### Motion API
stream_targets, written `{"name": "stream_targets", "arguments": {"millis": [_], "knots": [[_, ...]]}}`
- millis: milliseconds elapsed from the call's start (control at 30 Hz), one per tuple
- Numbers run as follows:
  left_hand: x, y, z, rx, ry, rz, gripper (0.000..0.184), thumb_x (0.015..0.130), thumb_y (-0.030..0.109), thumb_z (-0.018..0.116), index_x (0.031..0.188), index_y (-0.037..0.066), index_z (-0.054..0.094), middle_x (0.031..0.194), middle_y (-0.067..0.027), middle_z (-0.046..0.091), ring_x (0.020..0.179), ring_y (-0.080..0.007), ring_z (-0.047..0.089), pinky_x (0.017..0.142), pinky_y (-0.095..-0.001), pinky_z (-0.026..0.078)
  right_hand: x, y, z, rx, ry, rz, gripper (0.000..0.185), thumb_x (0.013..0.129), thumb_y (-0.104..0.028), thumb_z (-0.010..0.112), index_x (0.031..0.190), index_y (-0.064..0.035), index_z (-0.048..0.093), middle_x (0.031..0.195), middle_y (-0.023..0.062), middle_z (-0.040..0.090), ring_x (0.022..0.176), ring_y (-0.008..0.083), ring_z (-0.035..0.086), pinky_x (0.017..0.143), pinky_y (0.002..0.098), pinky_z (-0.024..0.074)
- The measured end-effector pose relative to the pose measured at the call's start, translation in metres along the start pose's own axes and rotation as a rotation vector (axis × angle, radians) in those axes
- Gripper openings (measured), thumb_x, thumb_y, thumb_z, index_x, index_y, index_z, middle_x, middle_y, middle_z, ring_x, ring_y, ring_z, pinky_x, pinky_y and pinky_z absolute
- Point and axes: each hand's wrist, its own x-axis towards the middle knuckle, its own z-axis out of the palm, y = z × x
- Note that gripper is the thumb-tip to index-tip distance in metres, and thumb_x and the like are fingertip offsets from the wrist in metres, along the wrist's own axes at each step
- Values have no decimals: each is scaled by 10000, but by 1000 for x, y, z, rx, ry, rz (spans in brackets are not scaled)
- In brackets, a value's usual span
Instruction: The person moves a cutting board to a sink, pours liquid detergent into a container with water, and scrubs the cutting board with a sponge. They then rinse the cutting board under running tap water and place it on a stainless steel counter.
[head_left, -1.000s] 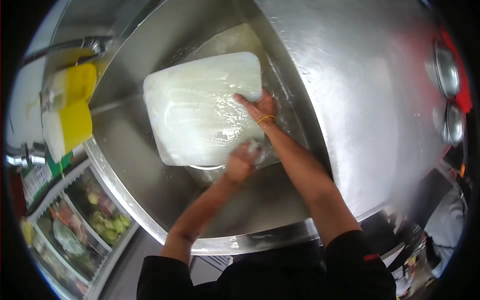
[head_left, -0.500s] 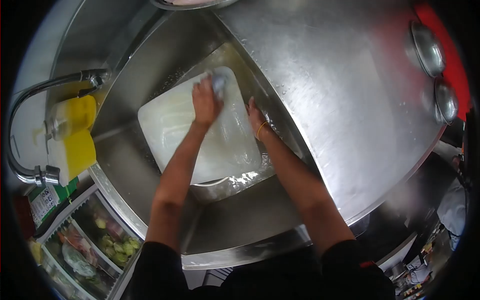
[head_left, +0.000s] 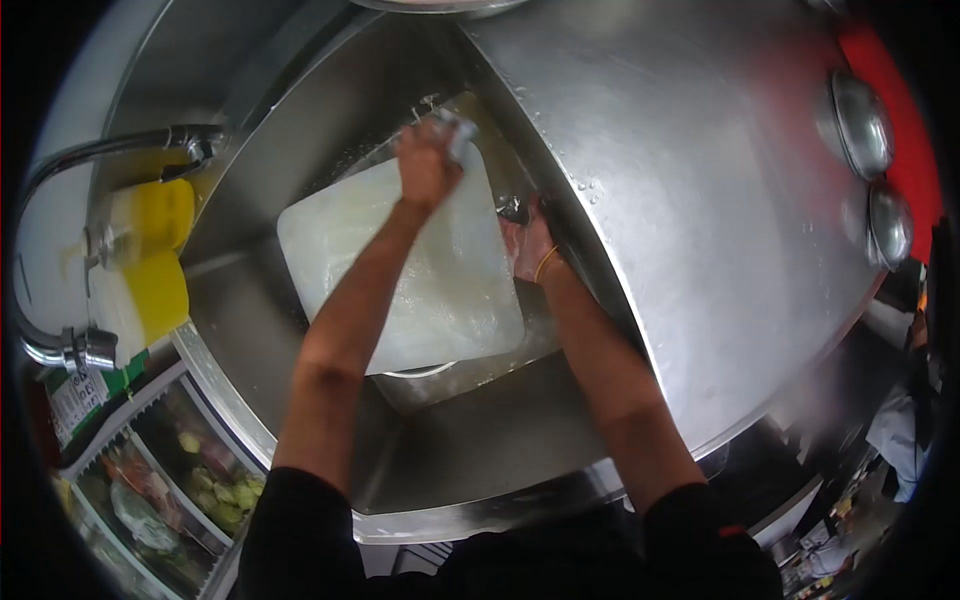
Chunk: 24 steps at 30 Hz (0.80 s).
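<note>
A wet white board (head_left: 400, 270) with rounded corners lies tilted in the steel sink (head_left: 450, 450), over shallow water and the pale rim of something mostly hidden. My left hand (head_left: 428, 165) is at the board's upper edge, its fingers wrapped round a greyish-white scrubber (head_left: 458, 135) that is blurred. At the board's right edge is my right hand (head_left: 530, 242), with a yellow band at the wrist. Its fingers are partly hidden against the board's side, and I cannot make out whether they grip it.
A curved faucet (head_left: 60, 170) and yellow-and-clear containers (head_left: 155, 295) stand left of the sink. Produce drawers (head_left: 175, 480) are lower left. The steel counter (head_left: 700, 220) extends right, with two metal bowls (head_left: 862, 125) at its far edge.
My left hand has gone from the board's lower edge up to its top with the scrubber. My right hand has moved off the board's face to its right side. The board has turned slightly.
</note>
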Motion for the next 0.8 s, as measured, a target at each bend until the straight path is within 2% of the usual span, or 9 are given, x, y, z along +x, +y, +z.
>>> {"name": "stream_targets", "arguments": {"millis": [200, 233, 333, 467, 500, 667, 700, 733, 800], "knots": [[-113, 38, 0, -275, -238, 485, 639, 541, 101, 668, 1167, 159, 554, 1132, -92, 471, 1074, -297, 440, 949, -476, 342, 111, 52, -98, -390, -180, -301, 923, 742, -803, 297, 1199, -31, 511, 1125, 32, 556, 1101, 121, 460, 982, 244, 294], [-105, 22, 11, -211, -261, 581, 644, 544, 91, 655, 1175, 154, 546, 1094, -93, 487, 1061, -288, 449, 938, -459, 352, 79, 36, -72, -271, -160, -163, 910, 748, -799, 290, 1183, -35, 521, 1100, 31, 569, 1070, 127, 476, 972, 246, 301], [-21, -3, -7, -98, 65, 269, 572, 581, 53, 618, 1147, 61, 538, 978, -134, 529, 931, -304, 486, 817, -416, 389, 13, 0, -14, -81, -99, 32, 916, 763, -791, 259, 1177, -18, 525, 1139, 64, 575, 1058, 171, 501, 974, 277, 317], [-105, 54, 20, -95, -95, 79, 427, 609, 131, 615, 1030, 68, 583, 995, -140, 511, 893, -318, 477, 786, -456, 386, 21, -5, -13, 15, -158, 173, 933, 764, -784, 284, 1192, 15, 506, 1170, 112, 561, 1095, 211, 495, 983, 329, 331], [-139, 82, 13, -143, -294, 117, 331, 630, 152, 598, 951, 77, 588, 949, -127, 501, 875, -303, 474, 779, -457, 389, 23, -9, -12, 49, -177, 213, 939, 764, -781, 292, 1197, 25, 500, 1180, 129, 556, 1107, 225, 493, 987, 346, 335], [-132, 61, 11, -315, -305, 530, 330, 629, 109, 582, 959, 85, 583, 953, -122, 522, 881, -292, 501, 803, -437, 399, 59, 8, -28, -206, -2, 58, 920, 764, -775, 317, 1170, 26, 517, 1124, 147, 593, 1053, 272, 540, 970, 392, 363], [-101, 38, 13, -289, -25, 458, 380, 627, 74, 578, 1008, 77, 580, 968, -135, 539, 899, -304, 505, 813, -425, 400, 64, 10, -32, -226, 55, 39, 928, 757, -781, 318, 1178, 24, 513, 1124, 146, 593, 1049, 277, 544, 966, 399, 367], [-70, 11, 11, -293, -143, 194, 430, 614, 68, 590, 1044, 66, 571, 954, -151, 543, 882, -319, 504, 798, -425, 404, 65, 15, -37, -241, 113, 22, 937, 751, -786, 319, 1186, 21, 509, 1124, 145, 594, 1046, 283, 547, 962, 406, 371], [-48, 12, -9, -120, 109, 13, 450, 598, 72, 612, 1045, 59, 568, 952, -170, 535, 854, -333, 505, 768, -433, 409, 34, 7, -22, -153, -27, 79, 944, 742, -790, 328, 1192, 20, 506, 1125, 143, 594, 1052, 282, 545, 962, 407, 372]]}}
